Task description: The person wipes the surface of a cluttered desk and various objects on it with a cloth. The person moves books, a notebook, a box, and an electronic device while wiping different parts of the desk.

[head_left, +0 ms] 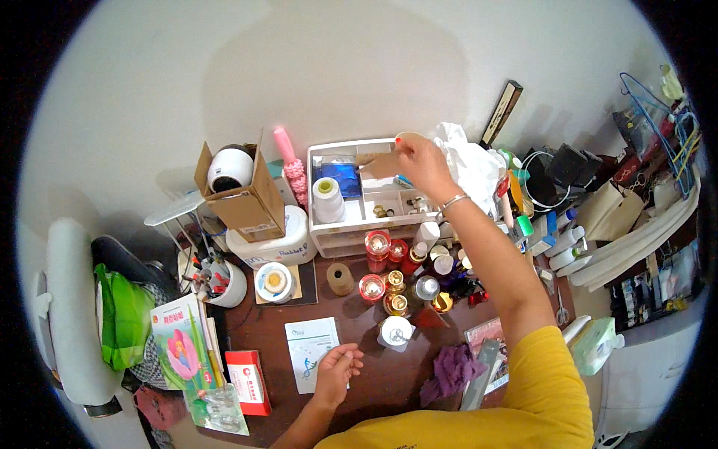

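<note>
A person in a yellow top leans over a crowded worktop (pixel 374 389), right arm stretched far forward and up, elbow nearly straight, a metal bangle (pixel 453 200) at the wrist. The right hand (pixel 420 161) hangs over the back rim of a white organizer (pixel 329 241), its fingers (pixel 402 144) pinched on a brown card (pixel 380 165) held just above the compartments. The left hand (pixel 336 368) rests low near the front edge of the worktop, wrist bent, fingers loosely curled and holding nothing, touching the lower corner of a white leaflet (pixel 310 346).

Inside the organizer stand a white thread cone (pixel 327 199) and a blue packet (pixel 344 178). In front of it cluster red and gold jars (pixel 385 277). A purple cloth (pixel 449 373) lies beside the right upper arm. To the left sit a cardboard box (pixel 243 196) holding a white round device, a tape roll (pixel 274 281) and a red box (pixel 248 380).
</note>
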A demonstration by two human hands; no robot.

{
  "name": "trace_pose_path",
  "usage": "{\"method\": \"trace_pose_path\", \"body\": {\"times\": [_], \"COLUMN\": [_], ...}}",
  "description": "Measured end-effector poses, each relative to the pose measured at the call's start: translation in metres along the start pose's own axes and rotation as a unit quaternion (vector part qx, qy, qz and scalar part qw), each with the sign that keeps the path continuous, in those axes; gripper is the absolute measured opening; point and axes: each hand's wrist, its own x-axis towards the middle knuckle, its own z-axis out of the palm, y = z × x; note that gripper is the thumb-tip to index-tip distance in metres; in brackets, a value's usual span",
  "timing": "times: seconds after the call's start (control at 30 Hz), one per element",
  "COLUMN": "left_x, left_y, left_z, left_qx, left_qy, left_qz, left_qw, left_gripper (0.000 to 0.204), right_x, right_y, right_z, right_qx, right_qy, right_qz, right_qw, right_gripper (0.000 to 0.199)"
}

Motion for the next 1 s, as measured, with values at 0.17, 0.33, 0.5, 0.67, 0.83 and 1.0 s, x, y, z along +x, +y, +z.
{"method": "trace_pose_path", "body": {"times": [0.17,0.33,0.5,0.67,0.83,1.0], "left_x": [0.000,0.000,0.000,0.004,0.007,0.007], "left_y": [-0.014,-0.020,-0.022,-0.024,-0.027,-0.026], "left_z": [-0.004,-0.006,-0.015,-0.019,-0.016,-0.018], "left_qx": [-0.011,-0.023,-0.025,-0.027,-0.032,-0.031], "left_qy": [-0.006,-0.014,-0.002,0.006,-0.003,0.009], "left_qz": [-0.013,-0.033,-0.033,-0.045,-0.047,-0.048], "left_qw": [1.000,0.999,0.999,0.999,0.998,0.998], "left_gripper": [0.022,0.020,0.020,0.020,0.021,0.021], "right_x": [0.050,0.080,0.080,0.083,0.085,0.093], "right_y": [-0.030,-0.032,-0.042,-0.034,-0.042,-0.048], "right_z": [-0.005,0.014,0.021,0.017,0.011,0.023], "right_qx": [-0.147,-0.296,-0.312,-0.278,-0.284,-0.285], "right_qy": [-0.021,-0.130,-0.176,-0.158,-0.195,-0.216], "right_qz": [-0.146,-0.143,-0.103,-0.114,-0.091,-0.123], "right_qw": [0.978,0.935,0.928,0.941,0.934,0.926], "right_gripper": [0.016,0.027,0.028,0.029,0.027,0.026]}}
